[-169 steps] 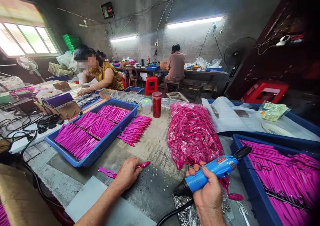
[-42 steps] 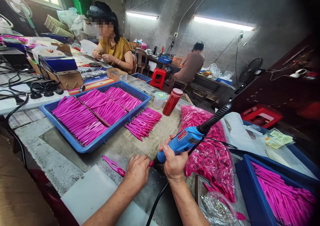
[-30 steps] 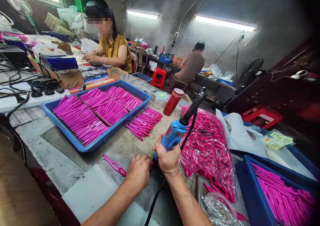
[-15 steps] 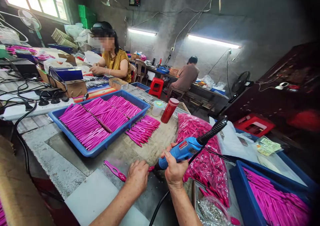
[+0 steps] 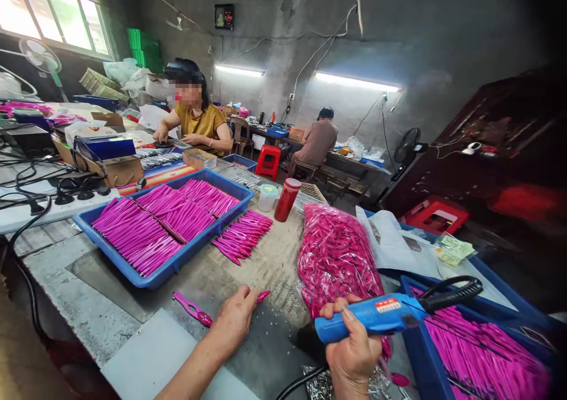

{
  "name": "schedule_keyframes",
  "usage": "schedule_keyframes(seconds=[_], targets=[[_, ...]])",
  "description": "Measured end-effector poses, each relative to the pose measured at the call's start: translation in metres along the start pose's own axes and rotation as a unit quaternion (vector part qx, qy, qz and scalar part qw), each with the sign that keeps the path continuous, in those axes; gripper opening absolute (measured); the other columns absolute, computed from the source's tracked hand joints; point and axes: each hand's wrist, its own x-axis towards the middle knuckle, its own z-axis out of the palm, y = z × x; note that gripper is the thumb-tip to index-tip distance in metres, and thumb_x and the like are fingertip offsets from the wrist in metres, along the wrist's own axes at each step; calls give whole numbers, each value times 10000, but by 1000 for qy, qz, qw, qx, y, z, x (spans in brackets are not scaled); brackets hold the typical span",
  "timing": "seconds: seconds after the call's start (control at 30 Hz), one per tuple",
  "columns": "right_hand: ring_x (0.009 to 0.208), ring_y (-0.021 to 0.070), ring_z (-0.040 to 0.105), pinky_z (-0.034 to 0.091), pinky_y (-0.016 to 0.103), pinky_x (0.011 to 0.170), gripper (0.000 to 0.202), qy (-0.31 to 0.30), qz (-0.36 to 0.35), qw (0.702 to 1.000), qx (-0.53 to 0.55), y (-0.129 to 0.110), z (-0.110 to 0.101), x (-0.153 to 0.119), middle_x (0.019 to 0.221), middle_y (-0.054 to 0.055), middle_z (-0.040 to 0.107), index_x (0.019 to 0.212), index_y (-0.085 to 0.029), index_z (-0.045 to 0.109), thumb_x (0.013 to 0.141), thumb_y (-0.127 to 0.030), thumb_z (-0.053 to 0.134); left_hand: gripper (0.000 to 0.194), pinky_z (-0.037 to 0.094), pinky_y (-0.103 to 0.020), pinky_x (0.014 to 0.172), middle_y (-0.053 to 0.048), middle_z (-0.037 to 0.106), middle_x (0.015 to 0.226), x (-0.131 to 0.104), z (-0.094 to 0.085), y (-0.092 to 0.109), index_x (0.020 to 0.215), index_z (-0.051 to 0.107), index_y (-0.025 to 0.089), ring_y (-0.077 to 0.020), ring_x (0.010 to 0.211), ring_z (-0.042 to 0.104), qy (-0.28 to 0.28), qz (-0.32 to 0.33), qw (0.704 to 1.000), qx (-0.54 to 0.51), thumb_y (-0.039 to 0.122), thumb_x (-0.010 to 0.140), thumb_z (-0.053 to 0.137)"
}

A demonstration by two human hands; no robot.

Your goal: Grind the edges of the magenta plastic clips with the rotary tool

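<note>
My left hand [image 5: 234,317] rests on the worktable with its fingers closed around a small pink piece, whose dark pink tip [image 5: 263,296] sticks out to the right. Raised at the right, my right hand [image 5: 354,344] grips a blue electric screwdriver [image 5: 376,317] with a black cable. A pink plier-shaped handle [image 5: 191,309] lies left of my left hand. Tiny metal rings [image 5: 277,314] are scattered between the hands. Beyond them lies a row of pink handles [image 5: 243,236], beside a blue tray [image 5: 163,277] filled with similar ones.
A clear bag of pink parts [image 5: 339,252] stands beyond my right hand. Behind it are a red bottle [image 5: 287,200] and a white cup [image 5: 267,198]. A blue bin [image 5: 420,353] of pink handles is at right. One person [image 5: 199,119] sits across the table, another farther back.
My right hand has moved right with the screwdriver, away from the piece at my left hand, and the tool now lies more level. The camera view has shifted slightly.
</note>
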Motion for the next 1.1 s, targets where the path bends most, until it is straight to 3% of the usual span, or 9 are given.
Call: schedule_keyframes(seconds=[0.33,0.7,1.1], targets=[[458,129,492,425,283,456,340,60,70,993,75,0,-28,9,558,-46,523,797,-199,507,525,-300,683,232,434,-263,754,-41,592,886,2,-3,-1,869,490,206,-149,832,573,-7,-18,1000,-24,152,879,264],[449,133,503,410,267,455,400,67,115,985,114,2,-32,11,558,-47,541,820,-197,494,504,-309,712,250,436,-250,714,-39,626,870,0,-6,4,853,519,201,-154,809,606,-6,-48,997,63,223,907,276],[426,139,491,407,279,428,398,79,120,982,122,1,-30,13,537,-54,525,808,-198,470,504,-316,698,279,448,-230,763,-40,633,965,3,-6,15,974,564,207,-148,897,612,-30,-61,989,132,212,916,291]])
